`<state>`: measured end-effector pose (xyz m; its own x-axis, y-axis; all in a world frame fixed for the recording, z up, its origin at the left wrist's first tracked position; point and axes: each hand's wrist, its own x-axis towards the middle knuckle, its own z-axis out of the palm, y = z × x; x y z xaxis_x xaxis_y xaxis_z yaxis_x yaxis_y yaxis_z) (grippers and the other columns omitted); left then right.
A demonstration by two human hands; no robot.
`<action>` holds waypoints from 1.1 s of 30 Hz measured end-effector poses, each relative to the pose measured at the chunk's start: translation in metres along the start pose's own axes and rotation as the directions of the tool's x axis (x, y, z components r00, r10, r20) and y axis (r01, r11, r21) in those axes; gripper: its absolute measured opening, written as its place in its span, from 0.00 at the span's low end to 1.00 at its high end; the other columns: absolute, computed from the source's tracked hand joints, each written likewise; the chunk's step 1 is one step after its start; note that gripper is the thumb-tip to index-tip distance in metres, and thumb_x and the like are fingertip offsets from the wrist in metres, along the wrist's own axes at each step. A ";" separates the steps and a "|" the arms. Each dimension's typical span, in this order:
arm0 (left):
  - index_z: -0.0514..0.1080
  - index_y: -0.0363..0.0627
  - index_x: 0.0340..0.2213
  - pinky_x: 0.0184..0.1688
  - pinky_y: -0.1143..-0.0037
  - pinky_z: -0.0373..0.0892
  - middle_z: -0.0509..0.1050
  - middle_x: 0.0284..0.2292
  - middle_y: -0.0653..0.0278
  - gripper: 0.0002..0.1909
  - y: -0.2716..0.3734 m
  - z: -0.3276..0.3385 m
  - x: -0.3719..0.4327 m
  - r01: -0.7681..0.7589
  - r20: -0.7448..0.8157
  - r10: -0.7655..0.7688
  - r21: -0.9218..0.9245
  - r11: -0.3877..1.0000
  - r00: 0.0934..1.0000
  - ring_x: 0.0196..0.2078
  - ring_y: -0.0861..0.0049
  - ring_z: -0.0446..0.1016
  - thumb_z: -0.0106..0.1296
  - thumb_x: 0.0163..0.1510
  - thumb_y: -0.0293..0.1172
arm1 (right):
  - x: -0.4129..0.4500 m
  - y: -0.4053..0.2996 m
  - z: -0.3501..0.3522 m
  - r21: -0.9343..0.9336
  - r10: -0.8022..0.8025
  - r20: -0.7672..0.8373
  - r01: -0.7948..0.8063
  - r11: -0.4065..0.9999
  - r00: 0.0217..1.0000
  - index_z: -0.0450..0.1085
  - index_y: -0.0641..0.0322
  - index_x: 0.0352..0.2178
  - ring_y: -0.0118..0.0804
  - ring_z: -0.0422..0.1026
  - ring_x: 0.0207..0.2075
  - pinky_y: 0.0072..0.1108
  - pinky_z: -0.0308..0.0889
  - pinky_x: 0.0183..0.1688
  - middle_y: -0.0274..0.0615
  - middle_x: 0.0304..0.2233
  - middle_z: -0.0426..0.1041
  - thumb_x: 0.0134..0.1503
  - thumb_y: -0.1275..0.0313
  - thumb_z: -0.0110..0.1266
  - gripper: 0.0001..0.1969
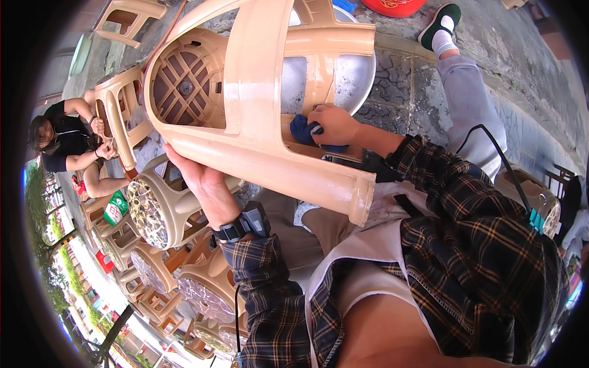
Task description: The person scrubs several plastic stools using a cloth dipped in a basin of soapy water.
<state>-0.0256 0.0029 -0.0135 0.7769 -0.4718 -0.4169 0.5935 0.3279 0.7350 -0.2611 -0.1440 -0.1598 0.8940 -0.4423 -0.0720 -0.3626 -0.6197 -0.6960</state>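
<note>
A beige plastic stool (pixel 255 69) lies on its side across my lap, its legs pointing right and the ribbed underside of its seat showing at left. My left hand (pixel 195 172) supports it from below, near the seat end, with the palm against the plastic. In my right hand (pixel 333 122) is a bunched dark blue cloth (pixel 301 131), pressed to the inner side of a leg through the stool's frame. Behind the stool sits a wide metal basin (pixel 356 78) with suds in it, partly hidden by the legs.
Several stools with patterned seats (pixel 149 214) crowd the left side. A person (pixel 69 133) there handles another beige stool (pixel 117 119). A green packet (pixel 116 208) lies among them. At the top are a red basin (pixel 395 5) and someone's shoe (pixel 441 25).
</note>
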 end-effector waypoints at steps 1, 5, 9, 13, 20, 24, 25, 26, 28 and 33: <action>0.62 0.51 0.55 0.57 0.63 0.62 0.67 0.52 0.61 0.32 0.001 0.000 0.002 -0.007 0.000 0.007 -0.005 1.000 1.000 0.53 0.64 0.66 0.38 0.59 0.60 | 0.005 0.000 -0.005 0.144 0.051 0.083 -0.063 0.987 0.995 0.73 0.57 0.36 0.51 0.70 0.41 0.33 0.68 0.43 0.50 0.37 0.73 0.41 0.63 0.60 0.18; 0.64 0.49 0.53 0.57 0.62 0.63 0.68 0.52 0.60 0.32 -0.001 -0.003 0.003 -0.001 -0.053 0.000 -0.013 1.000 0.999 0.52 0.64 0.66 0.41 0.57 0.60 | 0.060 0.008 -0.046 -0.032 -0.037 -0.288 0.029 0.999 0.957 0.72 0.55 0.38 0.52 0.70 0.39 0.33 0.67 0.43 0.46 0.32 0.73 0.42 0.67 0.58 0.18; 0.64 0.47 0.52 0.56 0.62 0.63 0.68 0.51 0.60 0.32 -0.011 0.006 -0.010 -0.108 -0.016 0.110 0.099 0.989 0.994 0.51 0.64 0.67 0.42 0.57 0.59 | 0.104 0.034 -0.062 -0.444 0.053 -0.243 -0.160 0.881 0.969 0.74 0.47 0.41 0.51 0.66 0.48 0.33 0.69 0.45 0.43 0.46 0.68 0.46 0.70 0.52 0.18; 0.64 0.47 0.53 0.56 0.63 0.63 0.67 0.52 0.60 0.31 -0.009 -0.004 -0.007 -0.172 0.140 0.155 0.115 0.978 0.978 0.51 0.65 0.66 0.45 0.56 0.57 | 0.088 0.030 -0.040 -0.416 0.127 -0.183 -0.193 0.889 0.975 0.74 0.46 0.41 0.51 0.67 0.48 0.33 0.69 0.46 0.42 0.46 0.68 0.45 0.68 0.53 0.18; 0.69 0.50 0.49 0.53 0.66 0.66 0.71 0.48 0.64 0.29 -0.016 -0.010 -0.015 -0.423 0.118 0.408 0.340 0.840 0.905 0.47 0.68 0.69 0.51 0.53 0.57 | 0.041 0.012 -0.002 -0.050 0.072 0.062 -0.068 0.996 0.996 0.75 0.51 0.41 0.49 0.70 0.43 0.35 0.68 0.45 0.45 0.39 0.70 0.47 0.63 0.55 0.18; 0.68 0.49 0.49 0.53 0.68 0.66 0.71 0.48 0.64 0.29 -0.020 0.005 -0.020 -0.266 0.031 0.267 0.244 0.933 0.963 0.47 0.70 0.69 0.50 0.54 0.57 | 0.061 0.016 -0.038 -0.348 -0.015 -0.031 0.004 0.938 0.999 0.75 0.54 0.36 0.51 0.70 0.41 0.34 0.69 0.42 0.45 0.39 0.70 0.45 0.66 0.56 0.14; 0.68 0.49 0.50 0.54 0.68 0.66 0.71 0.48 0.64 0.29 -0.012 0.008 -0.029 -0.314 0.021 0.322 0.282 0.907 0.947 0.48 0.70 0.69 0.50 0.54 0.57 | 0.075 0.018 -0.048 -0.366 -0.128 -0.213 0.042 0.930 0.969 0.75 0.54 0.34 0.51 0.70 0.39 0.33 0.70 0.40 0.45 0.39 0.70 0.45 0.69 0.55 0.11; 0.68 0.49 0.50 0.54 0.68 0.65 0.71 0.48 0.64 0.29 -0.010 0.009 -0.033 -0.348 0.014 0.363 0.316 0.883 0.932 0.48 0.70 0.69 0.49 0.54 0.57 | 0.088 0.020 -0.062 -0.465 -0.179 -0.275 0.033 0.885 0.945 0.74 0.55 0.34 0.51 0.70 0.40 0.33 0.70 0.41 0.45 0.40 0.69 0.45 0.71 0.53 0.12; 0.67 0.48 0.50 0.55 0.69 0.64 0.71 0.48 0.64 0.29 -0.011 0.013 -0.034 -0.238 0.001 0.245 0.249 0.939 0.969 0.49 0.70 0.68 0.48 0.55 0.57 | 0.101 0.040 -0.078 -0.534 -0.110 -0.246 -0.040 0.845 0.963 0.74 0.55 0.37 0.51 0.69 0.43 0.32 0.70 0.42 0.44 0.45 0.68 0.45 0.72 0.52 0.14; 0.63 0.46 0.53 0.54 0.72 0.65 0.70 0.47 0.62 0.29 -0.024 0.015 -0.045 -0.732 0.535 0.562 0.650 0.203 0.631 0.49 0.72 0.68 0.46 0.58 0.54 | 0.067 0.043 -0.053 -0.378 0.047 -0.058 -0.066 0.923 0.997 0.74 0.49 0.41 0.50 0.68 0.46 0.34 0.68 0.46 0.43 0.46 0.67 0.46 0.67 0.55 0.17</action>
<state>-0.0783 0.0041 -0.0047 0.7113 -0.5514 0.4358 -0.5847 -0.1202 0.8023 -0.2313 -0.2349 -0.1568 0.8590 -0.5081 -0.0632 -0.4933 -0.7883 -0.3678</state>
